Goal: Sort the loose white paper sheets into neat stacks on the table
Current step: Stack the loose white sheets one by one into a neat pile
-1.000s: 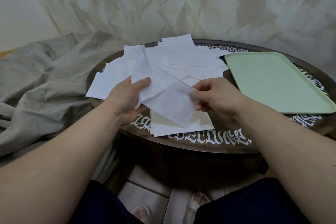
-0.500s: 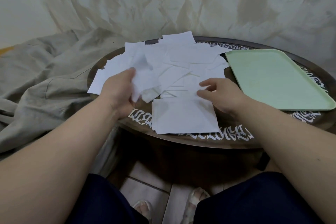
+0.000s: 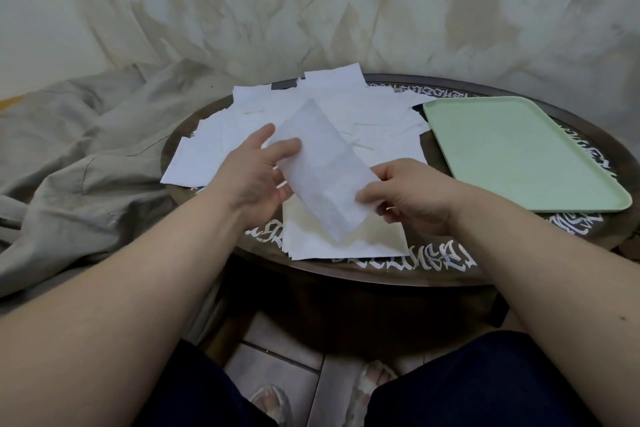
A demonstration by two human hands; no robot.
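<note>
Nearest on the round desk (image 3: 346, 276) lies a neat stack (image 3: 349, 239). Above the stack, a white sheet (image 3: 320, 168) hangs tilted, the left hand (image 3: 254, 173) and right hand (image 3: 412, 194) each in a pinching grip on its edges. Beyond the stack spreads the loose pile (image 3: 311, 107); right of it, a green tray (image 3: 519, 152); left, crumpled cloth (image 3: 79, 152).

green tray (image 3: 512, 152) (right), beige cloth (image 3: 86, 163)

New sheet (image 3: 322, 170) now betw. both hands, lifted
</note>
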